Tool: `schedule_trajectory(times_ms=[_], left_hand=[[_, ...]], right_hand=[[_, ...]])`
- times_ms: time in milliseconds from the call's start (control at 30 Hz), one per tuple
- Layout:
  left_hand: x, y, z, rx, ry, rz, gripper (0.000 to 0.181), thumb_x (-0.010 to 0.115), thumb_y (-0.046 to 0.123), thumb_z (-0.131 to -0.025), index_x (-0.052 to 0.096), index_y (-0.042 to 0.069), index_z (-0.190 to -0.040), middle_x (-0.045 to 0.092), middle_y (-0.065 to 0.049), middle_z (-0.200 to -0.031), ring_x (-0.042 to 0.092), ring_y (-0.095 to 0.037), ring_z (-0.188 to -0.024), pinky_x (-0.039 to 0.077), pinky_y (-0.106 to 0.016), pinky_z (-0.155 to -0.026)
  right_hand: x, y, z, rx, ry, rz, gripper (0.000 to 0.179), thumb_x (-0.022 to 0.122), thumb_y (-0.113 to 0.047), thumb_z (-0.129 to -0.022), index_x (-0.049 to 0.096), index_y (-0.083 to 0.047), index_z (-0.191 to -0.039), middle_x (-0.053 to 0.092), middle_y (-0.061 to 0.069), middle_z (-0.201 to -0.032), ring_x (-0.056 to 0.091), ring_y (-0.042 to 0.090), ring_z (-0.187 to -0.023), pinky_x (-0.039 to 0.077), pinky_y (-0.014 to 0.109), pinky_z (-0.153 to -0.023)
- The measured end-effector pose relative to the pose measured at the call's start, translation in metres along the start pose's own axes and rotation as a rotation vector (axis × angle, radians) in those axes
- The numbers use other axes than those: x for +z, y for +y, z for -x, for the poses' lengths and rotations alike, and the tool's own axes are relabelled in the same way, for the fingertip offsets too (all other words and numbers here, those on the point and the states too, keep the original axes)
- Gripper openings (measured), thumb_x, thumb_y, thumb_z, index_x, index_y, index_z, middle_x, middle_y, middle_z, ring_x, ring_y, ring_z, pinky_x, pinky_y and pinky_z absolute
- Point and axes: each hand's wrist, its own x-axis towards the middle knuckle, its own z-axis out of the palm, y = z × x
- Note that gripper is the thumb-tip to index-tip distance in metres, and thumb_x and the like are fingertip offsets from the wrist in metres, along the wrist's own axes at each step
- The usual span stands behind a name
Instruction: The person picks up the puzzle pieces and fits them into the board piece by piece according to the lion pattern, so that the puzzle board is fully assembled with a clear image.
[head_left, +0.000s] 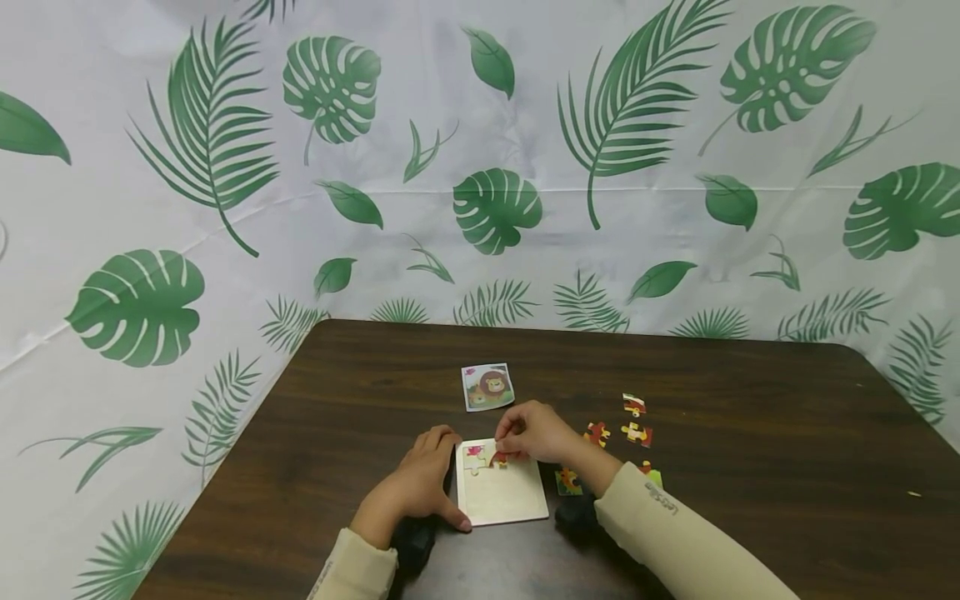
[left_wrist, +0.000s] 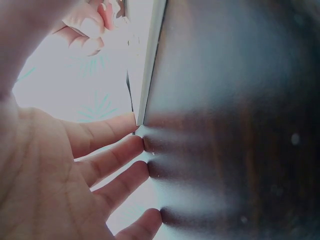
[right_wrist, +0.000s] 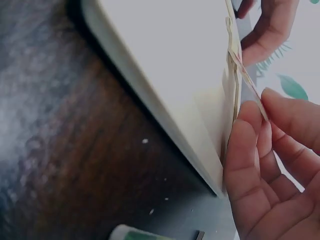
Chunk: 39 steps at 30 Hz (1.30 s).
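A pale, square puzzle board [head_left: 504, 502] lies on the dark table, with a jigsaw piece [head_left: 474, 452] showing a pink patch in its far left corner. My right hand [head_left: 536, 432] pinches another jigsaw piece [right_wrist: 252, 89] between thumb and fingers. That piece is tilted over the board's far side, one edge low against the surface. Along the board's left side rests my left hand [head_left: 422, 477], fingers extended and thumb by the near left corner. In the left wrist view its fingertips [left_wrist: 145, 170] touch the table, the index finger at the board's corner.
Behind the board lies a picture card [head_left: 487, 388] with a lion on it. Several loose jigsaw pieces [head_left: 637, 433] are spread to the right, one [head_left: 568, 482] close beside the board. A patterned leaf cloth [head_left: 495, 208] hangs behind the table.
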Motion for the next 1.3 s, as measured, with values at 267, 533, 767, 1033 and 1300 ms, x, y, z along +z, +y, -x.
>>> schedule_trajectory(times_ms=[267, 533, 767, 1033, 1300], left_hand=[[0.000, 0.000, -0.001, -0.002, -0.002, 0.003, 0.104, 0.089, 0.044, -0.049, 0.040, -0.004, -0.128, 0.034, -0.018, -0.130, 0.029, -0.037, -0.122, 0.029, -0.054, -0.097], [-0.001, -0.001, -0.001, 0.003, -0.001, -0.001, 0.105, 0.089, 0.044, -0.049, 0.040, -0.004, -0.128, 0.034, -0.018, -0.131, 0.030, -0.037, -0.122, 0.029, -0.054, -0.096], [-0.001, -0.001, 0.000, -0.002, -0.005, 0.015, 0.104, 0.089, 0.043, -0.049, 0.040, -0.004, -0.128, 0.033, -0.018, -0.131, 0.028, -0.037, -0.123, 0.028, -0.054, -0.097], [-0.001, -0.002, -0.001, -0.005, -0.009, 0.031, 0.105, 0.089, 0.044, -0.050, 0.039, -0.004, -0.129, 0.033, -0.017, -0.131, 0.028, -0.037, -0.123, 0.028, -0.055, -0.097], [-0.002, -0.002, -0.001, -0.001, -0.014, 0.028, 0.106, 0.089, 0.043, -0.050, 0.038, -0.005, -0.130, 0.033, -0.018, -0.131, 0.029, -0.036, -0.123, 0.027, -0.054, -0.097]], right_hand=[[0.003, -0.003, -0.001, 0.034, 0.070, 0.058, 0.013, 0.074, -0.006, -0.076, 0.063, -0.009, -0.070, 0.056, -0.002, -0.059, 0.049, 0.011, -0.049, 0.043, 0.026, -0.045], [0.008, -0.009, -0.001, 0.024, 0.122, 0.131, 0.019, 0.075, -0.005, -0.073, 0.059, -0.008, -0.065, 0.054, -0.002, -0.056, 0.050, 0.010, -0.045, 0.042, 0.024, -0.043], [0.012, -0.016, -0.002, 0.081, 0.176, 0.281, 0.023, 0.077, -0.011, -0.070, 0.056, -0.011, -0.061, 0.052, -0.004, -0.054, 0.045, 0.012, -0.049, 0.034, 0.023, -0.043], [0.015, -0.027, -0.005, 0.212, 0.178, 0.375, 0.028, 0.079, -0.020, -0.068, 0.055, -0.014, -0.058, 0.052, -0.003, -0.055, 0.047, 0.014, -0.049, 0.034, 0.027, -0.043], [0.016, -0.031, -0.008, 0.309, 0.166, 0.441, 0.029, 0.080, -0.027, -0.067, 0.055, -0.016, -0.059, 0.052, -0.002, -0.059, 0.048, 0.016, -0.052, 0.035, 0.031, -0.045]])
